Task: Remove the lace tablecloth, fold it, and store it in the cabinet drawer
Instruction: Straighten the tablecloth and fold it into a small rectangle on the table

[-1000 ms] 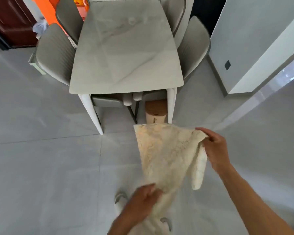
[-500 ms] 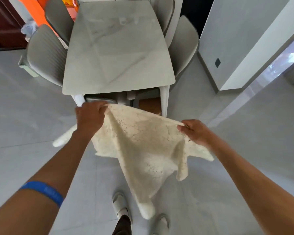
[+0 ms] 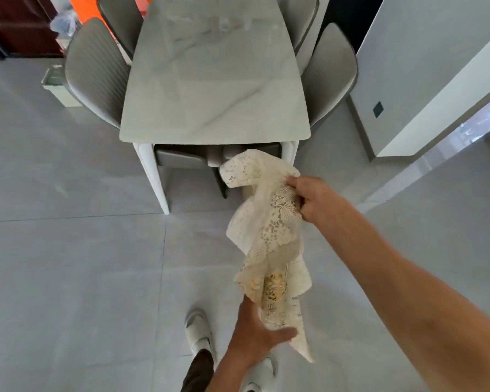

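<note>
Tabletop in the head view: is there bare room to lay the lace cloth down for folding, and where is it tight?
The marble table shows bare top from its near edge far back, bordered by grey chairs on both sides. Beneath the near edge, tucked chairs crowd it. The lace tablecloth hangs over open floor, held between the right hand and left hand.

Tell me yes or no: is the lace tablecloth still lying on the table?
No, the lace tablecloth hangs between both hands over the floor, and the table top is bare marble.

right hand (image 3: 313, 198) gripping high, left hand (image 3: 256, 332) pinching low
</note>
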Available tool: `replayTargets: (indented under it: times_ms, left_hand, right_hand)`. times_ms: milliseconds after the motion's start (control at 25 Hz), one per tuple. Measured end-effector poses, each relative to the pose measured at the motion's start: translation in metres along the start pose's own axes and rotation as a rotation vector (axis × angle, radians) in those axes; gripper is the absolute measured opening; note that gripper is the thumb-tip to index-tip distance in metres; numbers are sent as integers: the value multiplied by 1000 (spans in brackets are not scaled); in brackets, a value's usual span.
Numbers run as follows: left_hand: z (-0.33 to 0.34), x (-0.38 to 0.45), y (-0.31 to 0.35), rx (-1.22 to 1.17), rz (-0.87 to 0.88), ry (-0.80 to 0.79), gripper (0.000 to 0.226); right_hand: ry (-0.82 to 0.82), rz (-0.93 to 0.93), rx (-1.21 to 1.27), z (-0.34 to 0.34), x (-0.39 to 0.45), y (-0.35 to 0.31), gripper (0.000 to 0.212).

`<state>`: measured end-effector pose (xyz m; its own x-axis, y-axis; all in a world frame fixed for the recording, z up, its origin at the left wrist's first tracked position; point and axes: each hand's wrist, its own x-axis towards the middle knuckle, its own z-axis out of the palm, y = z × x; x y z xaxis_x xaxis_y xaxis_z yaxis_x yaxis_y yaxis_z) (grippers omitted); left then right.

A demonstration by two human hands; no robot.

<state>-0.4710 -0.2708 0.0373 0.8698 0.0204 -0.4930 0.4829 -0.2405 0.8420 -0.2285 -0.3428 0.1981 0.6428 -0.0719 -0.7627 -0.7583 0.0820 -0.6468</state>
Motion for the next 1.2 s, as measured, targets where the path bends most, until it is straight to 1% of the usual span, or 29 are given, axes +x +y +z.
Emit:
replayTargets:
  times_ms: [80, 120, 160, 200, 280, 320, 440, 520, 600, 640, 720, 760, 800, 840, 880, 960, 1000, 1040, 1080, 1160, 1200]
  left_hand:
    - [-8, 21, 5, -243, -16, 275, 81]
    - [-17, 34, 11, -290, 0, 356, 75]
    - [-26, 48, 20, -288, 38, 366, 66]
    - [-36, 60, 31, -232, 109, 348, 52]
    - [-49, 77, 54, -72, 228, 349, 25]
    - [-54, 82, 65, -58, 260, 357, 19]
    - [-72, 86, 90, -186, 327, 387, 13]
    - [-85, 83, 104, -212, 391, 426, 11]
    - [-91, 81, 122, -182, 408, 483, 14]
    - [-92, 82, 131, -161, 379, 558, 15]
    - [-93, 83, 143, -133, 229, 774, 16]
    - [-92, 80, 143, -146, 159, 871, 19]
    - [-87, 73, 136, -178, 113, 927, 24]
    - [-77, 61, 125, -225, 93, 910, 28]
    - [-61, 46, 109, -275, 102, 801, 32]
    - [-21, 10, 81, -284, 167, 425, 47]
    - [-5, -2, 78, -278, 201, 271, 57]
    - [4, -3, 84, -355, 213, 190, 62]
    - [3, 4, 96, -545, 191, 168, 59]
    - [-18, 23, 125, -976, 101, 162, 42]
    - [-33, 29, 135, -1146, 89, 154, 37]
  right_hand:
    - [17, 10, 61, -6, -5, -6, 5]
    - [12, 20, 81, -11, -7, -10, 9]
    - [8, 34, 100, -17, -8, -13, 16]
    - [2, 44, 121, -23, -9, -17, 20]
    - [-21, 53, 154, -35, -15, -24, 18]
    - [-32, 52, 169, -41, -18, -27, 15]
    - [-14, 33, 270, -65, -19, -34, 16]
    - [3, 26, 312, -80, -17, -36, 11]
    - [14, 19, 317, -90, -20, -33, 8]
    - [-3, 14, 282, -92, -24, -30, 13]
    - [-51, 6, 237, -89, -34, -23, 22]
    - [-77, 11, 269, -86, -40, -19, 23]
    - [-101, 20, 336, -81, -45, -16, 22]
    - [-123, 28, 422, -76, -50, -14, 21]
    - [-138, 31, 503, -70, -55, -12, 20]
    - [-141, 31, 613, -58, -61, -9, 19]
    - [-133, 30, 635, -52, -63, -6, 18]
    - [-127, 27, 646, -47, -63, -3, 16]
    - [-123, 17, 651, -44, -63, 1, 15]
    - [-103, 9, 671, -43, -62, 7, 17]
    - [-90, 8, 679, -45, -60, 9, 17]
